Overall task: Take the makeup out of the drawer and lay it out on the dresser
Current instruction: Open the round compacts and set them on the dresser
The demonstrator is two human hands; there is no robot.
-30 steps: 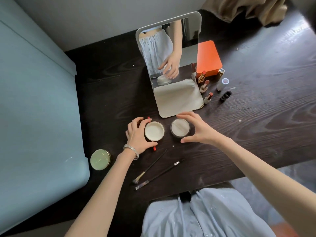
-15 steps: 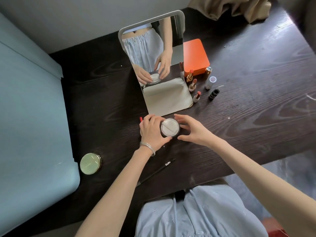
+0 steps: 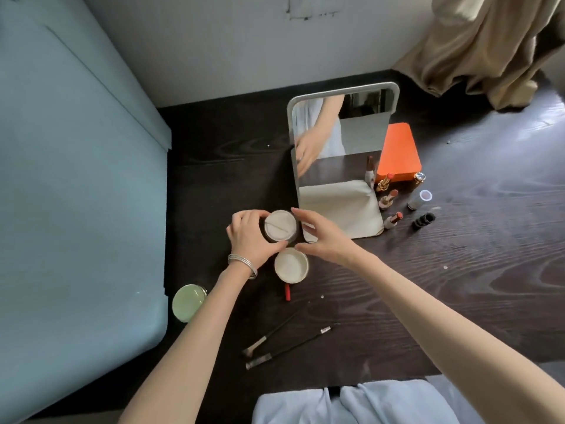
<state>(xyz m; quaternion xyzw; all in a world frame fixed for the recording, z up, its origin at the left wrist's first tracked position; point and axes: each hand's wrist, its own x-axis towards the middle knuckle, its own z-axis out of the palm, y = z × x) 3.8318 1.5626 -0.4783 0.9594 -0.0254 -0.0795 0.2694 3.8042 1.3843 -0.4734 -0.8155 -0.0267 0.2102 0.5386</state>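
1. A round dark jar with a white powder puff on top sits on the dark wood-grain counter, just off the lower-left corner of the standing white-framed mirror.
2. The left hand wraps around the jar's left side, fingers and thumb curled against it, a silver bangle at the wrist.
3. The right hand hovers at the jar's right side with fingers spread in a loose curve; whether it touches the jar cannot be told.
4. A round cream-coloured lid lies flat just in front of the jar, nearer the person, with a red stick poking out from under it.
5. Two slim dark makeup brushes lie at an angle further in front of the mirror, near the counter's edge.
6. A pale green round compact rests well to the mirror's front left, beside a light blue surface.
7. To the mirror's right stand three open lipsticks, a small clear-capped bottle and a black ridged cap.
8. An orange rectangular box lies just behind those, at the mirror's right edge.
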